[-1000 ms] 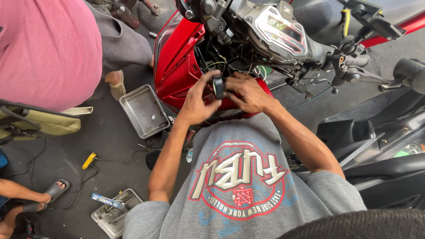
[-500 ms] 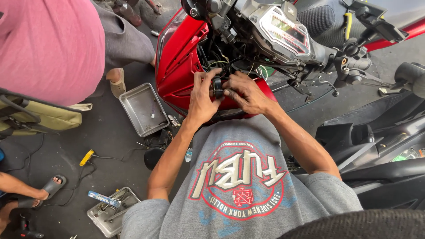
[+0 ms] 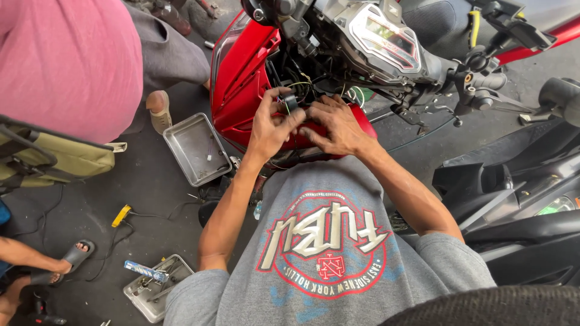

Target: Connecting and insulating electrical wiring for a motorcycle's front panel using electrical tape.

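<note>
A red motorcycle [image 3: 241, 90] stands in front of me with its front cover off, so wires and a headlight unit [image 3: 386, 36] are bare. My left hand [image 3: 269, 127] pinches a small black part [image 3: 290, 101] on a bundle of wires [image 3: 305, 84] just behind the red fairing. My right hand [image 3: 338, 124] is pressed up beside it, fingers reaching to the same part and the wires. Both forearms stretch out over my grey printed shirt [image 3: 326, 241].
A metal tray [image 3: 193, 151] lies on the dark floor left of the fairing. A second tray with tools [image 3: 154, 290] and a yellow-handled tool [image 3: 121, 215] lie nearer. A person in pink [image 3: 66, 60] stands at the left; a sandalled foot [image 3: 72, 256] is low left. Black bike panels [image 3: 519, 199] crowd the right.
Both hands have stayed on the black part and shifted slightly upward against the wiring. The view has drifted a little to the right.
</note>
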